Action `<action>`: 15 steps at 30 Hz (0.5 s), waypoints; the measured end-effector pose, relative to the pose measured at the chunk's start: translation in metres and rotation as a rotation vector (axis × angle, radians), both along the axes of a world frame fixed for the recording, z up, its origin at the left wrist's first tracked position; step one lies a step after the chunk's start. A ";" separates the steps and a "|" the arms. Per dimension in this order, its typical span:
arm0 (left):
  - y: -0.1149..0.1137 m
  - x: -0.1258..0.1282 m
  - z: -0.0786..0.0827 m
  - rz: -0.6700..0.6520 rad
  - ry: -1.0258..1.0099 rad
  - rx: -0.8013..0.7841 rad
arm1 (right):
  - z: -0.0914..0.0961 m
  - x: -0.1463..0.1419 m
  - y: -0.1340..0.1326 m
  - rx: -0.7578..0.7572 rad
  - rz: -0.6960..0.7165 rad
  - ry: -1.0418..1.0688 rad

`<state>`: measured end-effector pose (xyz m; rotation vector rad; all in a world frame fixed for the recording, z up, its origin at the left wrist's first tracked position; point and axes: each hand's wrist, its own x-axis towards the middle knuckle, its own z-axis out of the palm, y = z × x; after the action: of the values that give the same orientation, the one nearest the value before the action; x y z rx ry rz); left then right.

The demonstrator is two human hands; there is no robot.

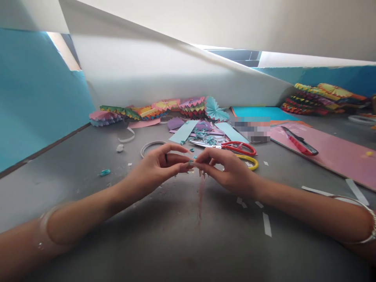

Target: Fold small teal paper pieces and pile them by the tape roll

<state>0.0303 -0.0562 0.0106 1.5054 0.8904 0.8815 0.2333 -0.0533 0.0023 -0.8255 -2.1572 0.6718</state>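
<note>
Pinching a tiny paper scrap [192, 165] above a grey desk [58, 172], the left hand [155, 166] and right hand [229, 170] meet fingertip to fingertip — each grip pressed on something light and flimsy, apt to crease or tear, best held by its edge.
</note>
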 end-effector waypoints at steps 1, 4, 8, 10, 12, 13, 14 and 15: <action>0.000 0.000 0.000 -0.006 -0.004 -0.002 | 0.000 0.000 0.000 0.008 0.000 -0.007; 0.000 0.001 -0.001 -0.028 -0.012 0.002 | -0.001 0.001 0.001 0.036 -0.006 -0.031; 0.001 0.003 -0.001 -0.030 0.006 0.003 | -0.002 0.001 0.001 0.057 -0.021 -0.052; 0.001 0.003 -0.002 -0.038 0.017 0.006 | -0.002 0.001 0.001 0.054 -0.029 -0.064; 0.001 0.003 -0.003 -0.056 0.026 0.020 | -0.002 0.001 0.001 0.045 -0.037 -0.077; 0.001 0.003 -0.004 -0.066 0.030 0.030 | -0.002 0.001 0.001 0.041 -0.044 -0.082; 0.001 0.003 -0.004 -0.073 0.035 0.046 | -0.002 0.001 0.001 0.038 -0.052 -0.087; 0.000 0.004 -0.004 -0.074 0.045 0.064 | -0.002 0.001 0.000 0.036 -0.061 -0.089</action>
<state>0.0342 -0.0561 0.0064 1.6084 0.8403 0.8318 0.2346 -0.0528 0.0004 -0.9136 -2.2078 0.5732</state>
